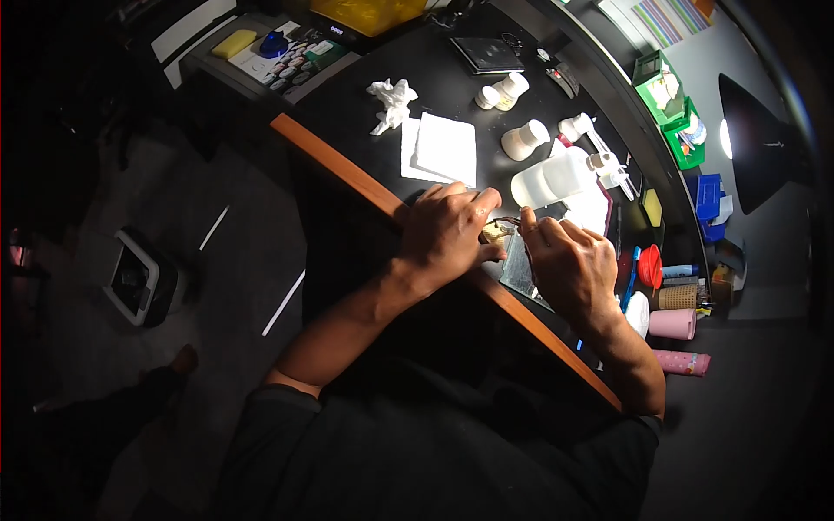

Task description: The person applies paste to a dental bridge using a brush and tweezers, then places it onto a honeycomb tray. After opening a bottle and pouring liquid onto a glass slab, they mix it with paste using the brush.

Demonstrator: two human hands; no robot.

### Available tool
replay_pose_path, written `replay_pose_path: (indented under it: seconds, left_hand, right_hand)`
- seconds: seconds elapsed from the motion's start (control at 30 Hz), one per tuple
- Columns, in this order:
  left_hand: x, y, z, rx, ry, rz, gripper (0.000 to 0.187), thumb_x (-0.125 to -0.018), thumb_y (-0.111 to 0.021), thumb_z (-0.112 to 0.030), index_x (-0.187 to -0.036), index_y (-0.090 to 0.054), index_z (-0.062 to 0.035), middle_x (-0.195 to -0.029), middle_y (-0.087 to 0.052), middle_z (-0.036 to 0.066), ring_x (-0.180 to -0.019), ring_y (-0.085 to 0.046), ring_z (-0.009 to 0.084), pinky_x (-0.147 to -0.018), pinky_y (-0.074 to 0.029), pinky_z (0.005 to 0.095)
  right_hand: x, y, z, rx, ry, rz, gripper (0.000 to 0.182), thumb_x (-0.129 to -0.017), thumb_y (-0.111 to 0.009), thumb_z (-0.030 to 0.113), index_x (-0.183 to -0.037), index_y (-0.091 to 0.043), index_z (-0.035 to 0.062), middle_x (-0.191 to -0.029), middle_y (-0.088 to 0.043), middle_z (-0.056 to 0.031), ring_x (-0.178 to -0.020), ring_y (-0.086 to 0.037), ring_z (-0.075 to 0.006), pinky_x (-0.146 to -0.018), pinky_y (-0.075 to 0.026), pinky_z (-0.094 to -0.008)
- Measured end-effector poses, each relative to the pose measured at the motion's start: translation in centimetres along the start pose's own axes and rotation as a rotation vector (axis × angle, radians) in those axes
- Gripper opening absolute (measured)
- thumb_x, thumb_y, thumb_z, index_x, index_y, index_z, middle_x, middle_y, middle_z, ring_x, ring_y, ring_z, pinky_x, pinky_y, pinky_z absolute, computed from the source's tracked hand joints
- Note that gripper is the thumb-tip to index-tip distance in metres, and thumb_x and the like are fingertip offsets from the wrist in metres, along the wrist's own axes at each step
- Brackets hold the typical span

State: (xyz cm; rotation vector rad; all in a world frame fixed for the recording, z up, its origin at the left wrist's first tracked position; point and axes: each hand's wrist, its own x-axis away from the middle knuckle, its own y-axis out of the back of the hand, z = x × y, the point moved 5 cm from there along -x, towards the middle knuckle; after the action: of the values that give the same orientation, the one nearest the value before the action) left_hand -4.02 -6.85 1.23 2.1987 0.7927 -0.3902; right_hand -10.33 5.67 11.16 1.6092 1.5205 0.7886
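Near the wooden front edge of the black table, my left hand point(450, 227) closes its thumb and fingers around a small yellowish object point(497, 231), whose kind I cannot make out. My right hand point(570, 259) is beside it with fingers curled in a pinch; whatever it grips is hidden or too small to name. Beneath the hands lies a clear glass plate point(519, 267), partly covered by the right fingers. Just beyond the hands, a translucent white bottle point(549, 179) is lying on its side.
Folded white paper towels point(447, 148) and a crumpled tissue point(393, 102) are on the left. Small white jars point(524, 140) stand behind. A red lid point(649, 266), a pink cup point(672, 325) and a blue brush point(632, 276) line the right. A black lamp point(763, 143) hangs at right.
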Motion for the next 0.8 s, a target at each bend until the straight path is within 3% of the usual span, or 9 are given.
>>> replay_pose_path:
  seconds: [0.33,0.8]
  left_hand:
    - [0.0,0.0,-0.1,0.021,0.001,0.000,0.066,-0.065,-0.093,-0.058,-0.106,-0.071,-0.0112,-0.081,-0.068,0.001,-0.087,-0.070,0.0274,-0.083,-0.055,0.0429]
    - [-0.1,0.5,-0.5,0.005,-0.020,-0.031,0.064,-0.063,-0.096,-0.053,-0.107,-0.073,-0.0116,-0.081,-0.070,0.001,-0.085,-0.071,0.0267,-0.081,-0.057,0.0415]
  right_hand:
    - [0.8,-0.6,-0.1,-0.035,-0.011,-0.030,0.043,-0.088,-0.068,0.010,-0.131,-0.073,0.0062,-0.085,-0.063,-0.0002,-0.074,-0.069,-0.0139,-0.060,-0.057,-0.0315]
    - [1.2,-1.0,0.3,-0.071,-0.042,-0.147,0.036,-0.092,-0.075,0.017,-0.126,-0.075,0.0061,-0.083,-0.062,0.0005,-0.067,-0.065,-0.0131,-0.057,-0.054,-0.0317]
